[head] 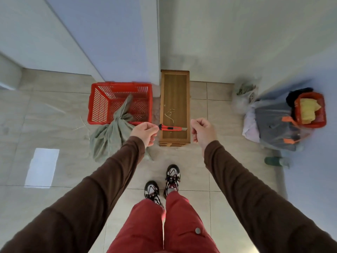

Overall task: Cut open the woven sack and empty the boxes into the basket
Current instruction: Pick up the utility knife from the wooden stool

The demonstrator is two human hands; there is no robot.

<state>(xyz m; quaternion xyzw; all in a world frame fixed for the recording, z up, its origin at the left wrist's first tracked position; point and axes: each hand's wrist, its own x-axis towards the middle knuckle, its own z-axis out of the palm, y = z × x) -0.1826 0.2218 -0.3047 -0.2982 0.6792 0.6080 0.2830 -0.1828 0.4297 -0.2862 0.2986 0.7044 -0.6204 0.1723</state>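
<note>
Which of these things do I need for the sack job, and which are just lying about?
For the job:
woven sack, tied shut
red basket
box cutter on the wooden stool

Lying about:
bagged clothes
small red basket
clear bag
green bottle

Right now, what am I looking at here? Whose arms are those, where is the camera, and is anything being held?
There is no machine: a person wears a camera on the head, looking down. The left hand and right hand reach forward, fingers loosely curled; neither plainly holds anything. An orange box cutter lies on a small wooden stool. Left of it a tied grey-green sack leans against a red basket on the tiled floor. Bags and a smaller red basket sit at the right.
</note>
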